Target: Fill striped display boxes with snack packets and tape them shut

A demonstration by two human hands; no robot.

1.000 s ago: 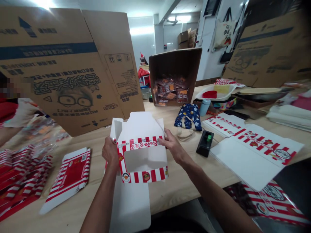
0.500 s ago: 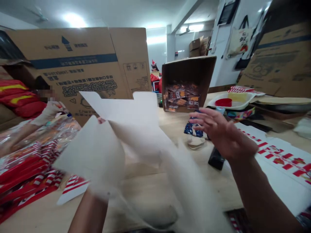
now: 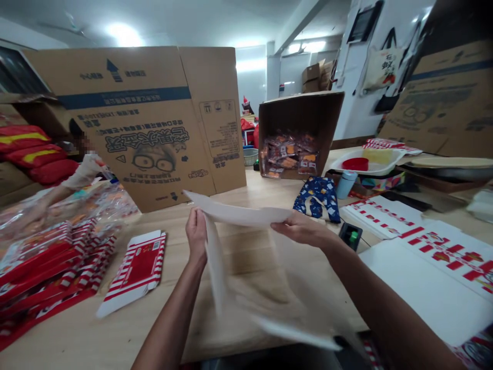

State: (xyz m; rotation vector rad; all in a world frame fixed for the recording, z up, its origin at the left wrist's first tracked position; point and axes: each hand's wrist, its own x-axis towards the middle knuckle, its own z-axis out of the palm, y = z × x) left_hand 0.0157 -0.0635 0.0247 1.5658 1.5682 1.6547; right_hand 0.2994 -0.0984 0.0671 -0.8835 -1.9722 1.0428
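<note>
- Holding a white card carton blank [image 3: 241, 216] over the worktop [image 3: 169, 329], at six o'clock, spread between both hands.
- Left hand [image 3: 196, 235], right hand [image 3: 302, 229]: each grip narrow, pinching one edge, keeping the sheet open.

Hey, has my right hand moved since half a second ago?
Yes, your right hand has moved left: it was above the black box with the green switch, and now it is clearly left of that box.

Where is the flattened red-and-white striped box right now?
Head view: the flattened striped box lies on the wooden table, left of the left hand, beside a pile of red striped cartons.
</note>
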